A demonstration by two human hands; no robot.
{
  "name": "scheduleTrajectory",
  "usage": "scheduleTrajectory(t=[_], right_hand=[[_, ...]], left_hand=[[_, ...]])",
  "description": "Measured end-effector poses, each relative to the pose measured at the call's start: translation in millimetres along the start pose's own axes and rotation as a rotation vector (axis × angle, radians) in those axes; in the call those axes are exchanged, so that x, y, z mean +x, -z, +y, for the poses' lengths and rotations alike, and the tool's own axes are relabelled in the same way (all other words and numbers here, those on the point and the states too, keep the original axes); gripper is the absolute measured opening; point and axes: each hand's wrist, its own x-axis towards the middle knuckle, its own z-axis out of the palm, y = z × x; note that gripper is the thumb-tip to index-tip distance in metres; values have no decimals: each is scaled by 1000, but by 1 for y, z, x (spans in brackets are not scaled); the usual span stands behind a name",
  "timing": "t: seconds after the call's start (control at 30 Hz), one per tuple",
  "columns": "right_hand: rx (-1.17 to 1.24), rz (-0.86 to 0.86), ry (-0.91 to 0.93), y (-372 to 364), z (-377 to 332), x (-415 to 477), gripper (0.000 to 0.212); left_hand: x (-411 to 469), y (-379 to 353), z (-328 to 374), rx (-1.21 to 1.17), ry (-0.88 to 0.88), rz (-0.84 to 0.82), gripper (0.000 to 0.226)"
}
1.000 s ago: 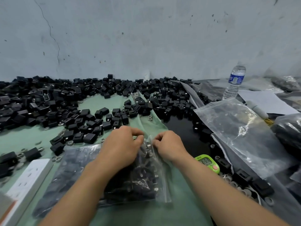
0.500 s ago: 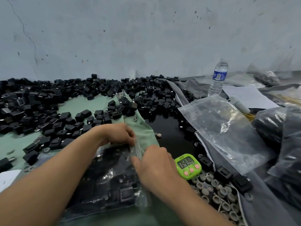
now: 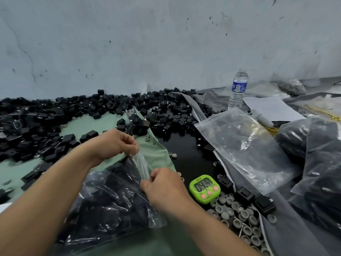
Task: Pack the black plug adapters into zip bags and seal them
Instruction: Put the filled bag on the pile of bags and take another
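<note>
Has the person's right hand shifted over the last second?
Yes. The right hand slid nearer the person along the top edge of the zip bag: earlier it pinched farther back than the green timer, now it sits level with it.

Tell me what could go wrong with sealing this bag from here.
1. The zip bag bulges full, and the left hand and right hand pinch its zip strip at two spots only. The stretch between them may stay unsealed or pop open.
2. The green timer and loose grey caps lie close beside the right hand, so a sliding stroke could knock them.
</note>
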Motion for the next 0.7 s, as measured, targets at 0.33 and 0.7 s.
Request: scheduleTrajectory(t=[0.33, 0.7], right_hand=[[56, 198, 327, 40, -66, -50, 22], [-299, 431, 658, 132, -159, -90, 15]], left_hand=[[-100, 68, 56, -152, -167, 290, 12], [-197, 94, 92, -519, -346, 665, 20]])
